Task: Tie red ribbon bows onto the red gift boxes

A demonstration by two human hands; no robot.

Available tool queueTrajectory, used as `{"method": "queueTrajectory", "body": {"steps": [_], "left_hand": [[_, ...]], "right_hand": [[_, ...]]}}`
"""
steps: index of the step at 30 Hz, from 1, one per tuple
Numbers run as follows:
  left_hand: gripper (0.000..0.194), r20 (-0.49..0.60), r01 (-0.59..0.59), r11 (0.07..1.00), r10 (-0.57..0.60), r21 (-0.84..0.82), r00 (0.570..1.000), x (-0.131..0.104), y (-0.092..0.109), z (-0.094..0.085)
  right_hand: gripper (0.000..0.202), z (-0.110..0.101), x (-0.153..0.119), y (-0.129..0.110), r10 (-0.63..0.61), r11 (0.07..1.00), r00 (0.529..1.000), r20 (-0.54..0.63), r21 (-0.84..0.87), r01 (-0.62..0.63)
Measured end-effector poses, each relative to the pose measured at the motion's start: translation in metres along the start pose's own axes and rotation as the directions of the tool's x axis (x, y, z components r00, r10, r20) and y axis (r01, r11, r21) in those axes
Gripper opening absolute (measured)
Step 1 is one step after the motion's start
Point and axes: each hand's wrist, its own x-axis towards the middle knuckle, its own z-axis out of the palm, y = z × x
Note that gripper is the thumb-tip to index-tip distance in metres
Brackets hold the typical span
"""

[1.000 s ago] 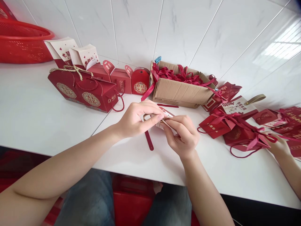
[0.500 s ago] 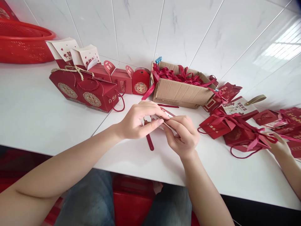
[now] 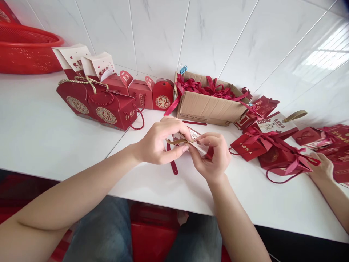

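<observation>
In the middle of the view, my left hand (image 3: 160, 142) pinches a tan strap (image 3: 177, 142) at a small red and white box (image 3: 198, 145). My right hand (image 3: 214, 156) grips the same box from the right, its fingertips close to those of my left hand. Part of the box is hidden by my fingers. A dark red strap (image 3: 173, 165) lies on the white table just below my left hand, and another red strap (image 3: 195, 123) lies beyond the box, by the cardboard carton.
A cardboard carton (image 3: 209, 105) of red ribbons stands against the wall. Red gift boxes (image 3: 109, 112) line the left, with a red basket (image 3: 27, 54) behind. More ribboned boxes (image 3: 251, 145) sit at right, where another person's hand (image 3: 323, 169) touches one.
My fingers have opened up around the small box, so its printed face and tan strap show more. The other person's hand at right has shifted slightly.
</observation>
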Motion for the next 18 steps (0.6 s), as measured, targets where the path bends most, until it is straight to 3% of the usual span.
{"method": "queueTrajectory", "body": {"steps": [7,13,18], "left_hand": [[0.013,-0.011,0.002,0.999,-0.003,-0.040,1.000,-0.0005,-0.0029,0.0020],[0.013,-0.084,-0.005,1.000,0.002,-0.030,0.996,-0.0015,-0.0039,0.0026],[0.018,-0.055,0.005,0.997,-0.009,-0.071,0.998,-0.0033,-0.0050,0.0032]], "right_hand": [[0.026,0.0010,-0.0028,0.0013,-0.014,1.000,0.999,0.052,-0.007,0.014],[0.022,0.0015,-0.0051,0.0025,-0.008,1.000,0.998,0.068,-0.011,0.009],[0.019,0.0009,-0.0034,0.0008,0.019,1.000,0.995,0.102,0.007,-0.020]]}}
